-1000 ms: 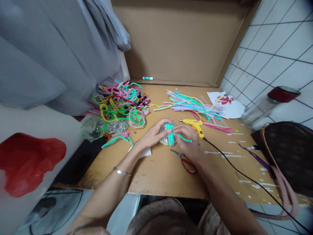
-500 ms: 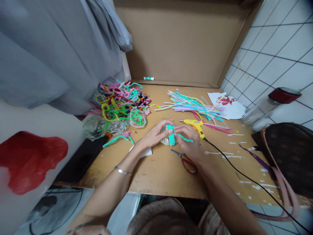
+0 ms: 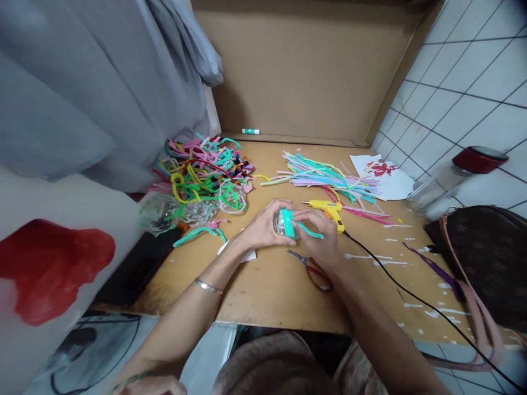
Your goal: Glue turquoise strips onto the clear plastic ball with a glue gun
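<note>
My left hand [image 3: 265, 224] is closed around a small clear rounded container [image 3: 279, 223], thumb below and fingers above. A band of turquoise pipe cleaner [image 3: 289, 223] lies across the container's right side. My right hand [image 3: 317, 230] pinches the pipe cleaner beside that band, and a loose tail of it sticks out to the right past the fingers. Just below the hands lie scissors with dark red handles [image 3: 316, 275], partly covered by my right wrist. A yellow glue gun [image 3: 328, 207] rests behind my right hand, its black cord running to the lower right.
Loose pipe cleaners [image 3: 206, 164] heap up at the left, with more clear containers [image 3: 200, 211] before them. A straight bundle of pipe cleaners [image 3: 325, 178] lies at the back. To the right are a clear bottle [image 3: 438, 184] and a brown bag [image 3: 486, 263]; a black phone-like slab [image 3: 138, 266] lies left.
My left hand has turned the container, so more of its clear side shows. The left thumb has shifted from the turquoise band down to the container's lower edge. My right hand stays nearly in place.
</note>
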Action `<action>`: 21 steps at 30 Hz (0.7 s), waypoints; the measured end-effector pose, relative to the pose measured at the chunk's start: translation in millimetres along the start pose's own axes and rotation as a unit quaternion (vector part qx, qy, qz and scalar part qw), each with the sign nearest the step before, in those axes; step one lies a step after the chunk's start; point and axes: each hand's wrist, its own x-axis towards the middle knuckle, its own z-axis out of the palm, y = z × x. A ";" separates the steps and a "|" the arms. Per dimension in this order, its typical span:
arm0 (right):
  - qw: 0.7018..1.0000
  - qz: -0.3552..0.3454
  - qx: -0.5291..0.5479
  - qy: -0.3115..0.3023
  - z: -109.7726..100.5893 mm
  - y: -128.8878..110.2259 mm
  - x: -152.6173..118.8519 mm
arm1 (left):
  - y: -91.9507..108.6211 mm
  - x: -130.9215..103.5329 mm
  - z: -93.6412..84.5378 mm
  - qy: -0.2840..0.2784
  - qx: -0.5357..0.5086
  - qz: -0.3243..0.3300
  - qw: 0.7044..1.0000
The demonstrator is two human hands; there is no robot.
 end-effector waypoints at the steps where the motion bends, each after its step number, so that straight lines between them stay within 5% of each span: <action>1: 1.000 -0.004 -0.004 -0.002 -0.3 0.5 0.2 | -0.8 -0.1 1.3 0.007 0.002 -0.001 1.000; 6: 1.000 -0.010 -0.009 -0.012 -1.2 -0.9 1.3 | 0.1 -1.5 3.2 0.026 -0.031 -0.023 0.999; 13: 0.995 0.085 0.052 0.018 -4.4 -6.4 1.4 | 4.4 -1.1 -3.5 0.000 -0.158 -0.076 0.985; 21: 0.999 0.047 0.019 0.012 -4.8 -11.6 5.0 | -3.4 0.2 -3.7 0.028 -0.242 -0.078 0.967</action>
